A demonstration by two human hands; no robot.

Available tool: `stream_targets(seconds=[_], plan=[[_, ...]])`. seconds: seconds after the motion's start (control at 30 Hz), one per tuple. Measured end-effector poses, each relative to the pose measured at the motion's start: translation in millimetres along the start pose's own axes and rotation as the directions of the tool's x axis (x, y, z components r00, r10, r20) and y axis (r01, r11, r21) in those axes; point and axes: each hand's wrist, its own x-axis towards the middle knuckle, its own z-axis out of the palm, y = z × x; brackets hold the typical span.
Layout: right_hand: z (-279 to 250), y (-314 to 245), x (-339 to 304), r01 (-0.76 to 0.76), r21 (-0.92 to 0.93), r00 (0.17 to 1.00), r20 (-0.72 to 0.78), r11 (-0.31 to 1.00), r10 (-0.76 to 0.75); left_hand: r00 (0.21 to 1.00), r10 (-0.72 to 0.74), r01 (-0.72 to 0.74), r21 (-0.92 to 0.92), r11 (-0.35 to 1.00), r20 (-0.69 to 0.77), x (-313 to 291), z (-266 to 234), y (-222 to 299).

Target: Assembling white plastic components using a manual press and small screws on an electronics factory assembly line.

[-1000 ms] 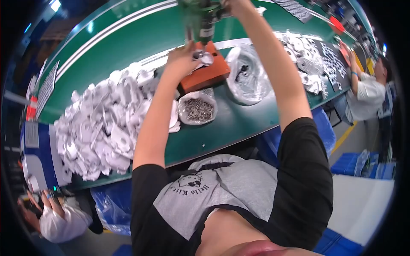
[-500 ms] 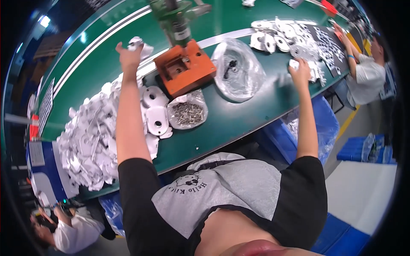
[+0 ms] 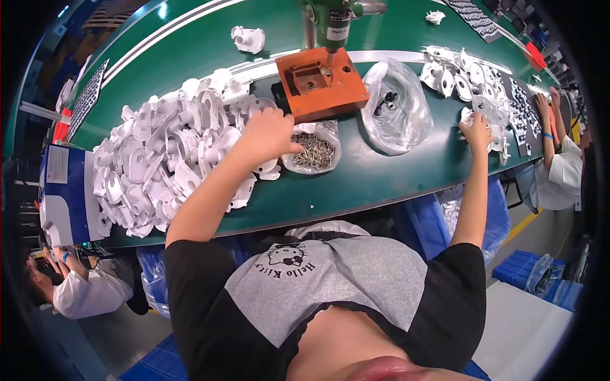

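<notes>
My left hand (image 3: 270,133) is open, thumb apart from the fingers, and hovers between the heap of white plastic parts (image 3: 136,165) and the clear bag of small metal screws (image 3: 312,152). Just beyond its fingers sits the orange fixture block (image 3: 343,95), under the green press head (image 3: 327,22). At the right, my right hand (image 3: 478,132) is closed on a white plastic part (image 3: 467,116), beside a smaller pile of similar white parts (image 3: 464,73). A single white part (image 3: 248,39) lies on the green belt at the far left.
A clear plastic bag (image 3: 406,120) with small black pieces stands right of the fixture. A dark sheet of small parts (image 3: 518,105) lies at the right, near a co-worker's hands (image 3: 549,108). Below the bench edge is a blue bin (image 3: 426,219). Another person (image 3: 89,289) sits lower left.
My left hand has let go of a white part, left on the far belt, and come back toward the screw bag. My right hand stays by the right pile.
</notes>
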Motion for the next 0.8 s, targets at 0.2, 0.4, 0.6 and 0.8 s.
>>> stream_targets(seconds=[0.2,0.4,0.6,0.8], plan=[[10,18,21,0.158,0.101,0.985,0.053,0.982,-0.164,0.988,-0.008,-0.005,-0.085,0.996,-0.156,-11,22,-10],[22,16,19,0.395,0.355,0.914,-0.251,0.847,-0.32,0.995,0.031,-0.012,0.193,0.981,-0.095,-39,9,-18],[6,-23,-14,0.165,0.971,0.986,-0.163,0.173,-0.02,0.964,0.105,-0.137,-0.118,0.983,-0.245,-30,20,-40],[-36,-74,-78,-0.285,0.822,0.904,0.061,-0.492,-0.423,0.997,0.046,-0.072,-0.705,0.706,-0.056,-40,-24,-41]])
